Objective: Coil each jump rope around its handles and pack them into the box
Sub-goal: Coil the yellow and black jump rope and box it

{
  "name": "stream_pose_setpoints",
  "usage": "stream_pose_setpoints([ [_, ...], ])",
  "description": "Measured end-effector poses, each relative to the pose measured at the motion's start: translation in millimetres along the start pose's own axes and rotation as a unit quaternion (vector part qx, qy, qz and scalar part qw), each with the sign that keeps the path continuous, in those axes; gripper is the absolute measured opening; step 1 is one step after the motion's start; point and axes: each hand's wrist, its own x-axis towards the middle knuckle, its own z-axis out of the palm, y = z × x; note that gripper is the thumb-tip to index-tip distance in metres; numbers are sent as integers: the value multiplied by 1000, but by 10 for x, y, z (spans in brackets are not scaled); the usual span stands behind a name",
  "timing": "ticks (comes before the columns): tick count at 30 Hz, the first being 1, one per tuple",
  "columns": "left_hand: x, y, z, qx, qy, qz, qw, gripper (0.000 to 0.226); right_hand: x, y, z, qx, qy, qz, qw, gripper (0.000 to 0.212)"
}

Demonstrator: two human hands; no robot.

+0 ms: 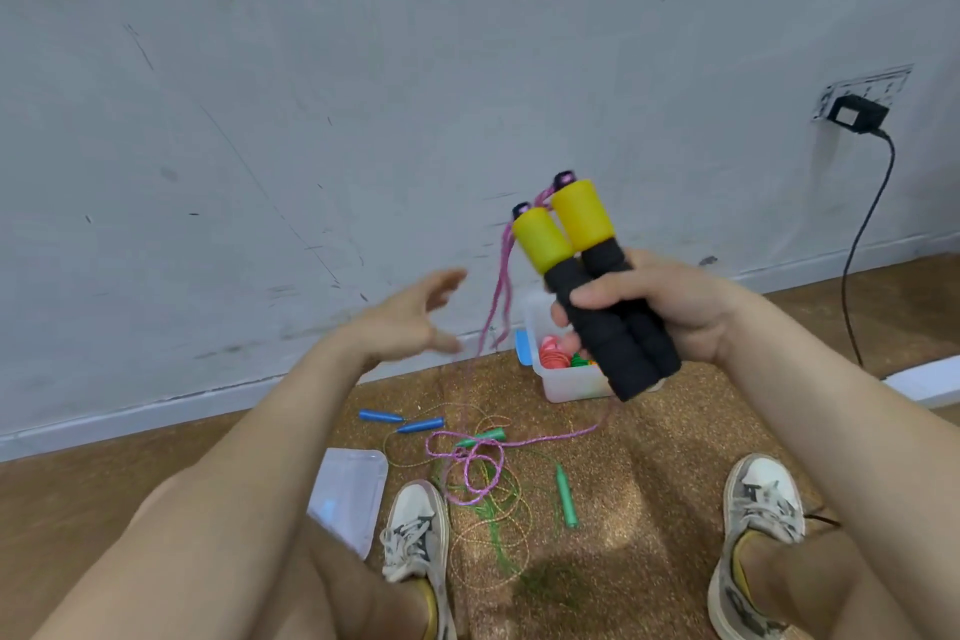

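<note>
The two black-and-yellow handles [597, 286] are held side by side in the right hand [675, 307], its fingers and thumb curled tightly round the black foam, with the yellow ends pointed up and away. From the caps of those ends the pink rope [498, 276] is let down in two strands to the floor, where the rest of it lies in loose loops. The left hand [410, 322] is held open and empty, its fingers spread, just beside the hanging strands; it is blurred, and contact with the rope cannot be made out.

The coiling of this rope is judged to be at its start, since no turn is seen round the handles. For the next move, the strands would need to be caught by the left hand and wound round the paired handles while these are kept together.

The box [571, 387] stands beyond the right hand, by the wall, with coiled ropes already inside. On the mat [649, 457] a blue-handled rope [382, 415] and a green-handled rope [566, 496] lie uncoiled, and the lid [348, 499] lies near the left shoe.
</note>
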Motion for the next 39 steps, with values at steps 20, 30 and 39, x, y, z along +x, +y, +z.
stream_pose_setpoints([
  [20, -114, 711, 253, -70, 229, 215, 947, 14, 193, 162, 249, -59, -74, 105, 990, 23],
  [30, -20, 712, 259, -25, 378, 112, 919, 10, 220, 261, 360, -614, 221, -95, 752, 89],
  [39, -30, 689, 248, -93, 335, 63, 935, 5, 284, 331, 365, -628, 240, -100, 734, 47],
])
